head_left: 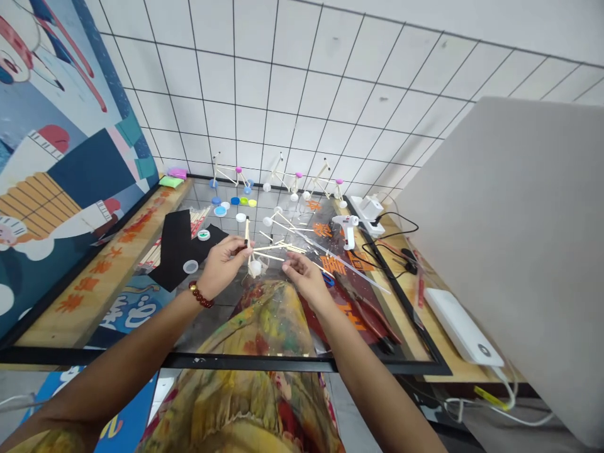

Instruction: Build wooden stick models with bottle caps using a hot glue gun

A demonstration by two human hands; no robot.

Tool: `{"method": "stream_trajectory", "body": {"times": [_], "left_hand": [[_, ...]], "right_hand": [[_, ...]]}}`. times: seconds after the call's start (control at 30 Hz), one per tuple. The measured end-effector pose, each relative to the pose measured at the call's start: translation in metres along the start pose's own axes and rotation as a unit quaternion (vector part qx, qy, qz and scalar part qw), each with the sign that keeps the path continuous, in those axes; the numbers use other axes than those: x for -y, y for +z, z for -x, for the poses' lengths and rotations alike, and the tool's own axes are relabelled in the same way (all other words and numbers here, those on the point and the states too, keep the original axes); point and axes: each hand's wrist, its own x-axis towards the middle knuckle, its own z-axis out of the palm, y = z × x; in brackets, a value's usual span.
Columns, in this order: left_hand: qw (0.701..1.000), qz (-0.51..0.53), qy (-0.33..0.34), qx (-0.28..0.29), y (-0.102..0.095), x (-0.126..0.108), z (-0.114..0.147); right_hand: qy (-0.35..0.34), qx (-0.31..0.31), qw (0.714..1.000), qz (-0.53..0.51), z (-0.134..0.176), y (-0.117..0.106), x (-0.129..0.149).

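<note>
My left hand, with a red bead bracelet on its wrist, pinches a small bicycle-like model of wooden sticks by its black-tipped upright. A round white cap sits low on the model, below my left fingertips. Thin sticks reach from it toward my right hand. That hand's thumb and fingers are slightly apart around a stick's free end; no firm grip shows. Loose sticks lie just behind the right fingers. A white glue gun stands farther right on the glass tabletop.
Similar stick models line the back edge by the tiled wall. Coloured bottle caps and black sheets lie left. Red-handled pliers, a clear glue stick, a power strip, cables and a white power bank occupy the right.
</note>
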Motion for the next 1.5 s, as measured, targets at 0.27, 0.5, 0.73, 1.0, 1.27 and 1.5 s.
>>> {"method": "stream_trajectory", "body": {"times": [0.27, 0.5, 0.73, 1.0, 1.27, 1.5], "left_hand": [[0.998, -0.043, 0.038, 0.034, 0.002, -0.005, 0.004], [0.998, -0.032, 0.034, 0.033, 0.007, 0.000, 0.001], [0.999, 0.017, -0.011, 0.028, 0.008, 0.002, -0.001], [0.999, 0.015, -0.038, 0.023, 0.006, 0.009, -0.002], [0.986, 0.107, -0.114, 0.052, 0.006, 0.005, -0.001], [0.973, 0.148, -0.112, 0.135, 0.002, -0.001, 0.002]], "right_hand": [[0.010, 0.033, 0.999, -0.002, 0.005, 0.002, 0.001], [0.005, 0.019, 1.000, 0.002, 0.005, 0.000, 0.002], [0.010, 0.008, 1.000, 0.004, 0.003, 0.002, -0.001], [0.018, -0.008, 1.000, -0.014, 0.004, -0.001, 0.007], [0.013, -0.012, 1.000, -0.001, 0.004, 0.000, 0.007], [0.033, -0.018, 0.999, -0.012, 0.003, -0.003, 0.008]]}}
